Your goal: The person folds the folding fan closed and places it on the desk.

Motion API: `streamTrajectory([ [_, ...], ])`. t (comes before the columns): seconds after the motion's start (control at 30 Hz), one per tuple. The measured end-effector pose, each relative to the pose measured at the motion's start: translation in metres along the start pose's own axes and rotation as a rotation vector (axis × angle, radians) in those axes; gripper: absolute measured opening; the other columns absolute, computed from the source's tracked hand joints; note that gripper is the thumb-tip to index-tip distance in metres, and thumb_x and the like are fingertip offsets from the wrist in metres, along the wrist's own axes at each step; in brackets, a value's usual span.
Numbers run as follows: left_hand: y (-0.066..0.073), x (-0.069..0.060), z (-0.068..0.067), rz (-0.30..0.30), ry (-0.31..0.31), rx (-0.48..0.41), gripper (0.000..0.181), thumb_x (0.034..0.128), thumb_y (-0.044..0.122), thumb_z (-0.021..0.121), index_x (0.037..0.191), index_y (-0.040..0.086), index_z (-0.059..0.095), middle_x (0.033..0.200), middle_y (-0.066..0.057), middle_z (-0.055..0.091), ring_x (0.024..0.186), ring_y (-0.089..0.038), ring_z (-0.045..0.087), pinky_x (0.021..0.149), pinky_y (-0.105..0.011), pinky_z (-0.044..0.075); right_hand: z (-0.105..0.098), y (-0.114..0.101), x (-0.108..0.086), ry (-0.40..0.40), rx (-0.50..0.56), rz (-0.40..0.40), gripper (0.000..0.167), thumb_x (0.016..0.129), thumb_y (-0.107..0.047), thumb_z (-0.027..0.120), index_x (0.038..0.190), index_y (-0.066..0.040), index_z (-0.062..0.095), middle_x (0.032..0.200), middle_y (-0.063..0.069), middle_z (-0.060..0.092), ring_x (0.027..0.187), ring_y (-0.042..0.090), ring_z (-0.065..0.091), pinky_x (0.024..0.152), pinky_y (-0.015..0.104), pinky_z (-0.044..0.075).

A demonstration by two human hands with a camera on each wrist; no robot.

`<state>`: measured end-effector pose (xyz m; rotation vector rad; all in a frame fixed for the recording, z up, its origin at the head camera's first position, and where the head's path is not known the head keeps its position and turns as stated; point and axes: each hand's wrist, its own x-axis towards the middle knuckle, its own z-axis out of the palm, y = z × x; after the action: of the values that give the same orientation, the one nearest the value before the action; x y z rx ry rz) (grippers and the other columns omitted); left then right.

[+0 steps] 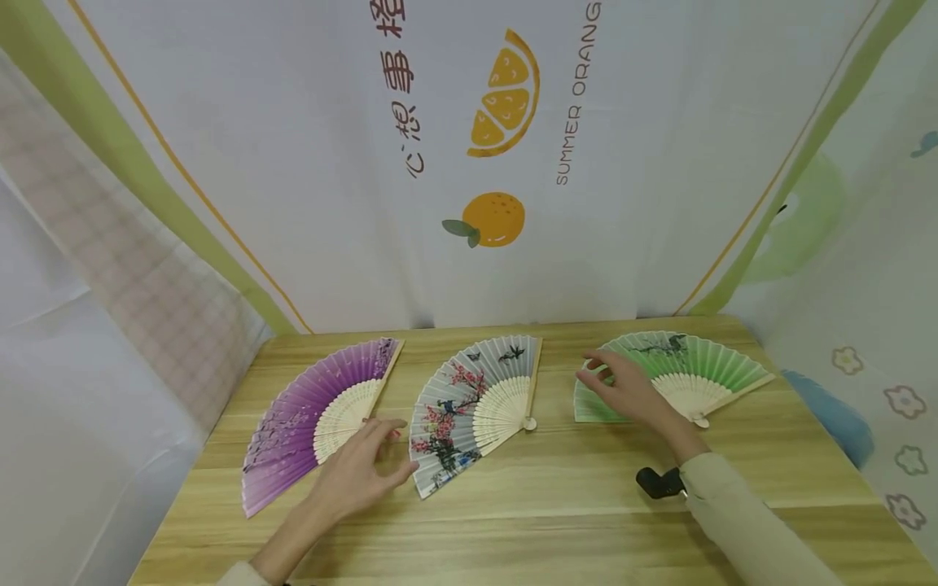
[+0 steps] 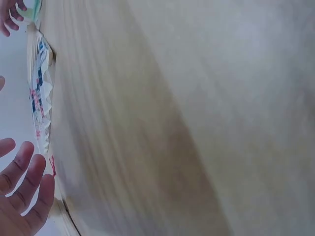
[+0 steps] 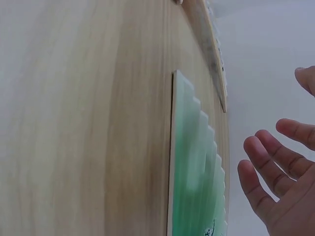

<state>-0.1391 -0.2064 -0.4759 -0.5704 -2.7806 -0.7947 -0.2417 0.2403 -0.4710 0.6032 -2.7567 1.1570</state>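
Three folding fans lie spread on the wooden table. The purple fan (image 1: 293, 423) is at the left, the grey fan with pink blossoms (image 1: 458, 407) in the middle, and the green fan (image 1: 703, 358) at the right. My left hand (image 1: 359, 472) hovers between the purple and grey fans, thumb and fingers apart, holding nothing. My right hand (image 1: 630, 387) is over the green fan's left part, fingers loosely bent with nothing in them. In the right wrist view, the hand (image 3: 280, 172) stays apart from the green fan (image 3: 194, 167).
The wooden table (image 1: 513, 529) reaches back to a white curtain (image 1: 308, 163) printed with oranges and lettering. Near my right sleeve a black object (image 1: 658, 483) shows. A small red thing (image 1: 396, 434) is by my left fingertips, too small to tell.
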Motion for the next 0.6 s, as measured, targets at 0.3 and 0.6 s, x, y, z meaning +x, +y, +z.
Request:
streamTrajectory([
  [0.3, 0.009, -0.007, 0.006, -0.016, -0.036, -0.013, 0.063, 0.0775, 0.043, 0.088, 0.128, 0.012, 0.066, 0.089, 0.011, 0.059, 0.072, -0.007, 0.053, 0.060, -0.025, 0.044, 0.004, -0.002, 0.005, -0.002, 0.065, 0.033, 0.053, 0.101, -0.035, 0.066, 0.142, -0.003, 0.054, 0.121, 0.020, 0.063, 0.100, 0.031, 0.066, 0.077, 0.046, 0.056],
  [0.6, 0.009, -0.012, 0.008, -0.059, -0.048, -0.033, 0.060, 0.0747, 0.038, 0.091, 0.125, 0.016, 0.067, 0.088, 0.012, 0.058, 0.071, -0.007, 0.053, 0.055, -0.024, 0.043, 0.012, -0.006, 0.017, -0.003, 0.118, 0.057, 0.051, 0.102, -0.035, 0.065, 0.138, 0.000, 0.058, 0.117, 0.015, 0.065, 0.098, 0.030, 0.066, 0.080, 0.047, 0.055],
])
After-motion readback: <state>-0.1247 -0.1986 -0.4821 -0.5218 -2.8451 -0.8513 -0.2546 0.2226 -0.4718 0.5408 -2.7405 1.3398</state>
